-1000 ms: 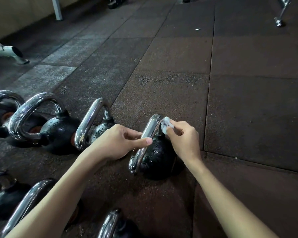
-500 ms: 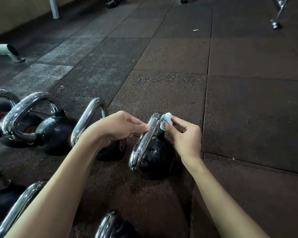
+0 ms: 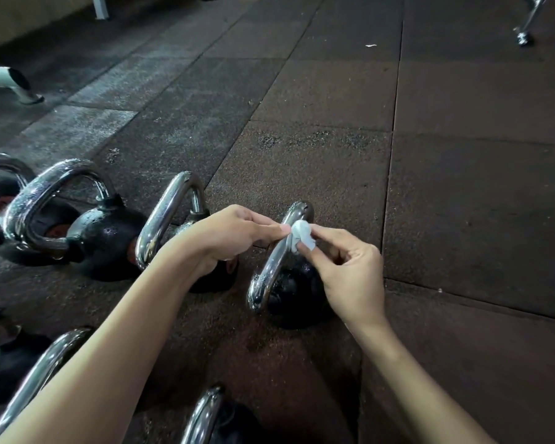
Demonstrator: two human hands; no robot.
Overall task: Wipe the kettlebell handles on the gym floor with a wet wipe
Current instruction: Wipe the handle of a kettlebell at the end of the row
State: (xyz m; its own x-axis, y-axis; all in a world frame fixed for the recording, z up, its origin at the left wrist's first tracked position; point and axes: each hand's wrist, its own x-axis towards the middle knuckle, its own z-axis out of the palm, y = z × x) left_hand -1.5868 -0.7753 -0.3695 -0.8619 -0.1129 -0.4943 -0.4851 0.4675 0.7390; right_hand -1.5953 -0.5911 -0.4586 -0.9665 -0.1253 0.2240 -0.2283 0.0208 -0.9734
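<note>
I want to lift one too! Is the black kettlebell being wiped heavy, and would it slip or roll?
Probably heavy for its size: the kettlebell has a solid-looking black metal ball. Its chrome handle looks shiny and wet, so it could feel slippery. It stands upright on the speckled floor, so it likely won't roll unless pushed hard.

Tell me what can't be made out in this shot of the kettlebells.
Head view:
- Handle stretch under the wet wipe: covered by it and the right hand.
- Left hand: pinching or only touching, unclear; fingertips overlap.
- Nearest kettlebells: cut by the bottom edge.
- White floor scrap: too small.
</note>
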